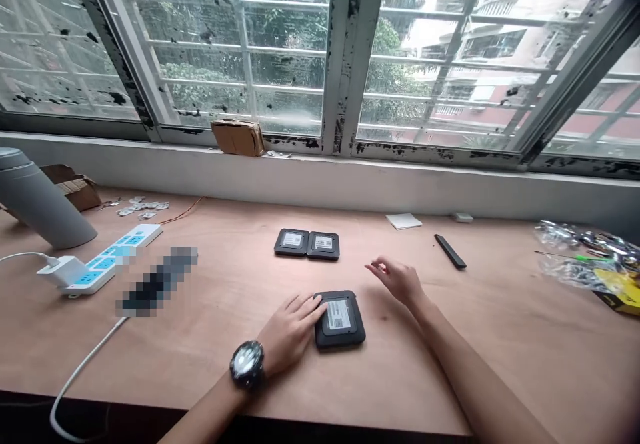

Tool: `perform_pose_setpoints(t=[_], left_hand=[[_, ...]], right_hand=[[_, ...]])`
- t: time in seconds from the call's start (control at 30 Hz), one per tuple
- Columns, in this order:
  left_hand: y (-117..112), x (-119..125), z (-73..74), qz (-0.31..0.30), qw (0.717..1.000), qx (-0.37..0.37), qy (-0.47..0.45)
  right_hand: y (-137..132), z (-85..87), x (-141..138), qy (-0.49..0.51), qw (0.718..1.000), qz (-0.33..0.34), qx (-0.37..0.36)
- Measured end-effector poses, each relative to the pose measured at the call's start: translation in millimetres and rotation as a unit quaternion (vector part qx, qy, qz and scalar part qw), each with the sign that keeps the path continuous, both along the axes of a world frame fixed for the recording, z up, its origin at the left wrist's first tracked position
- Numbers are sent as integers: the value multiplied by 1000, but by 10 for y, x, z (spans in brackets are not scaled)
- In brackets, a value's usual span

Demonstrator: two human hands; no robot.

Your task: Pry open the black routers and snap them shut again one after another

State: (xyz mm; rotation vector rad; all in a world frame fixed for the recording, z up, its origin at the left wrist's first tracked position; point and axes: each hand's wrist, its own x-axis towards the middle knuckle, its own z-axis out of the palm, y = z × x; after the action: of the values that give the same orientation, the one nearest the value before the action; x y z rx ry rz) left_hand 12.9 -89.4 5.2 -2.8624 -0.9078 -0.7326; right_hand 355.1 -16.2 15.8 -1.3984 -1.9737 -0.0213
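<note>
The left hand (293,334), fingers extended and not closed, rests on the left edge of the black device (340,332) near the front of the wooden table (450,364), while the open, empty right hand (395,281) hovers just beside it, with two similar devices (307,245) farther back.

gap: plywood desk (430,364) right of black device (340,337) | ahead: two black devices (307,244) | left: power strip (100,261)

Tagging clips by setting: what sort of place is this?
Probably a small electronics repair or assembly bench by a window, though I can't be sure. A plywood bench holds three black labelled devices, a power strip and a green-handled screwdriver.
</note>
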Motion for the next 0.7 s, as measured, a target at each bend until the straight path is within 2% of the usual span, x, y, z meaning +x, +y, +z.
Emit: perform_pose_setpoints(t=[0.1,0.2,0.33,0.43,0.53,0.6,0.7], left_hand=[[-242,-20,-10,52,998,16,-28],[-387,128,-1,85,996,24,-24],[-368,531,10,85,996,-10,34],[-284,662,-20,92,993,-36,60],[-192,491,-73,121,989,-49,65],[-117,242,-116,150,986,-50,58],[35,-220,-188,209,975,-53,58]], right_hand=[[4,26,16,-58,995,-10,-82],[-18,44,-45,-76,989,13,-126],[-72,52,-137,-102,986,25,-126],[-102,40,-192,-104,990,3,-96],[-111,-17,-268,-106,993,-7,-58],[-111,-69,-358,-113,993,2,-20],[-95,-134,-578,-144,987,54,40]])
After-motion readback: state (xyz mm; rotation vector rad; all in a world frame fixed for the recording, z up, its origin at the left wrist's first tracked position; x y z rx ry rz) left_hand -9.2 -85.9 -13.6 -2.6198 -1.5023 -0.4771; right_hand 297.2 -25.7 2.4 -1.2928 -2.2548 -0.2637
